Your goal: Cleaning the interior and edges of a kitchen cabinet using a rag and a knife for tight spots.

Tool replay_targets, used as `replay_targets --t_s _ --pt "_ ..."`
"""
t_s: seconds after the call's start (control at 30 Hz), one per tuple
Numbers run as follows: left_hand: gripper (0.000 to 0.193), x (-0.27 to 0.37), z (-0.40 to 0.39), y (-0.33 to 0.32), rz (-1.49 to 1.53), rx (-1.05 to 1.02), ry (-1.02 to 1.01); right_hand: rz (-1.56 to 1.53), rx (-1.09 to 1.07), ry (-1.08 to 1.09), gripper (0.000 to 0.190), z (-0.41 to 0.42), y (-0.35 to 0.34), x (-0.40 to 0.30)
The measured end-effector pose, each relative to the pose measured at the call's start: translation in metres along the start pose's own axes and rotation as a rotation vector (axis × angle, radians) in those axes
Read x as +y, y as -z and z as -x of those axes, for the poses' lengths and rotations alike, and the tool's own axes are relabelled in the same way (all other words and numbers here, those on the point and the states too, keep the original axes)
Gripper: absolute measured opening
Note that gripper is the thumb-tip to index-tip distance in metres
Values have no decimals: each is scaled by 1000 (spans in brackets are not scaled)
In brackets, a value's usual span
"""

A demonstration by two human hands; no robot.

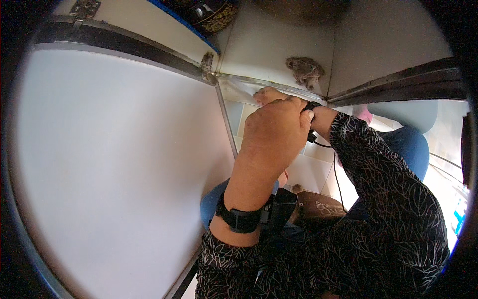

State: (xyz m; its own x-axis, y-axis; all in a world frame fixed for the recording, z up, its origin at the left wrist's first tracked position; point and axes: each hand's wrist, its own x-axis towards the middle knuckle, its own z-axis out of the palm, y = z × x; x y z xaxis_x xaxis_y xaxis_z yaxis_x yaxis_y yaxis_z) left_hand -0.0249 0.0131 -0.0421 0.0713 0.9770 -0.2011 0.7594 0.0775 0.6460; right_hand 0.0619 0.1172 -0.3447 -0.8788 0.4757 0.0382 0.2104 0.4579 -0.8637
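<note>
My left hand (276,127) reaches across to my right wrist, its fingers curled over a black wrist strap (313,108) there. The thumb presses at the strap's edge. My right hand (268,95) is partly hidden behind the left; whether its fingers hold anything cannot be seen. A small black connector with a cable (311,136) hangs just below the right wrist. Another black strap with a device (242,220) is worn on my left forearm. Both sleeves are black with a pale branching pattern.
A large white cabinet door (112,157) stands at the left, its metal hinge (85,8) above. A crumpled grey-brown cloth (306,71) lies on the pale cabinet floor ahead. A dark round container (213,17) is at the top. Tiled floor (310,172) and a brown printed item (321,205) show below.
</note>
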Motion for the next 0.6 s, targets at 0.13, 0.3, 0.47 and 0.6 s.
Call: replay_targets --t_s 0.13,0.3,0.47,0.6 --pt "27 -9 12 14 -42 28 89 67 65 -202 33 -85 -36 -52" --pt "26 -2 -5 -3 2 30 7 376 -43 -464 32 -84 27 -70" --pt "25 -3 3 0 -1 38 -17 543 -167 -304 33 -86 21 -84" --pt "24 -1 11 1 -3 50 0 405 -202 -398 32 -80 16 -92"
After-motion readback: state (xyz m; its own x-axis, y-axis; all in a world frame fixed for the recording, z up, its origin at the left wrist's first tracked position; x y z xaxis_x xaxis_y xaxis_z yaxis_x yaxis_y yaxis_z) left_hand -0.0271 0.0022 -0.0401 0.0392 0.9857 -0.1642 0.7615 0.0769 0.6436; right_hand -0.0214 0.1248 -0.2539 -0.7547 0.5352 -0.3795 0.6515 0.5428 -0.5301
